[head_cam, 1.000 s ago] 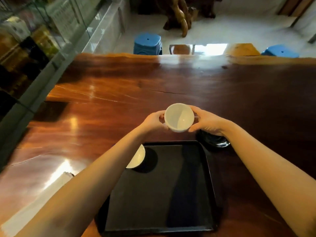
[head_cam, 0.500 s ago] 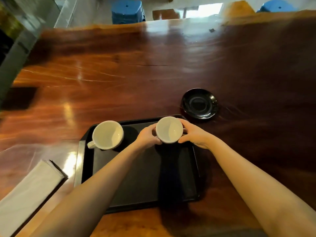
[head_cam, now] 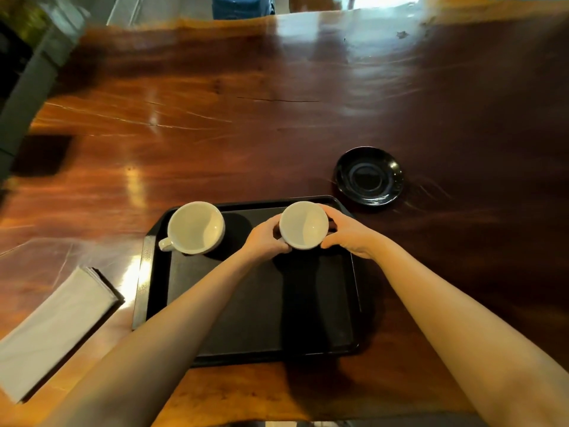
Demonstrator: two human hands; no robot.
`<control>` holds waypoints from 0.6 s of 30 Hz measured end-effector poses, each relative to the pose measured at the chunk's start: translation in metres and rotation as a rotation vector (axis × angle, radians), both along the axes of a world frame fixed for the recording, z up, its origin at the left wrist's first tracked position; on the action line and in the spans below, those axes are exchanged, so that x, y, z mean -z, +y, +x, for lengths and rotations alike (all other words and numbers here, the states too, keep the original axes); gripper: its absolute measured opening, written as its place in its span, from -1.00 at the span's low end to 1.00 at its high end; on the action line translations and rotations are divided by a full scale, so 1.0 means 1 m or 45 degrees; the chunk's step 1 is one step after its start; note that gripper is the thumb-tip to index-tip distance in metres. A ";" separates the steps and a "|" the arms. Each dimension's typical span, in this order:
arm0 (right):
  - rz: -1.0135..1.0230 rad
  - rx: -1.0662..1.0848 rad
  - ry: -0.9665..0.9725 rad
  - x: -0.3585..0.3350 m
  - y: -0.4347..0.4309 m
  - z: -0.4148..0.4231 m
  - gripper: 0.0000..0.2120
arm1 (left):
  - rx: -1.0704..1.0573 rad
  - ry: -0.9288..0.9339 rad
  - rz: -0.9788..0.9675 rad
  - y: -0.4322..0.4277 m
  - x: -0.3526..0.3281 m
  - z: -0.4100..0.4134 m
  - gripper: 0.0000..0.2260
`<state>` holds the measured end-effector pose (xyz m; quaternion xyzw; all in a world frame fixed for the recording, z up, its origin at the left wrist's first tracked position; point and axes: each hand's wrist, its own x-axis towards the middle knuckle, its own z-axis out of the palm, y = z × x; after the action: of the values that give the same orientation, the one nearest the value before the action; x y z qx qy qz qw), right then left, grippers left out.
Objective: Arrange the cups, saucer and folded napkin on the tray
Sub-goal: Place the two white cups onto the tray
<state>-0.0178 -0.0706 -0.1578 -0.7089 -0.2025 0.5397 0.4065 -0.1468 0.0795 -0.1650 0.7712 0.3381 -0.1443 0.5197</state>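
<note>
We reach both bare forearms forward from the near edge, converging toward the middle. Our left hand [head_cam: 266, 238] curls in from the left, fingers bent and thumb up, pressing the side of a cup [head_cam: 303, 224]. Our right hand [head_cam: 348, 234] mirrors it from the right, palm down, fingers arched over the far rim and thumb low on the near side. Both wrists are nearly straight, and the two hands clasp the cup between them.
</note>
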 end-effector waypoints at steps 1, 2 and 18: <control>-0.010 -0.010 -0.005 -0.001 0.000 0.001 -0.17 | 0.033 0.011 -0.011 0.001 -0.001 0.000 -0.29; -0.019 -0.022 -0.012 -0.003 0.000 0.001 -0.17 | 0.069 0.030 -0.026 0.003 -0.002 0.000 -0.27; -0.500 -0.484 -0.189 -0.088 -0.016 0.079 -0.38 | 0.543 0.302 0.281 0.067 -0.093 0.057 -0.53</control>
<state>0.0610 -0.0862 -0.0700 -0.7610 -0.2526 0.5816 0.1369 -0.0903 0.1468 -0.0719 0.8547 0.2402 -0.3023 0.3470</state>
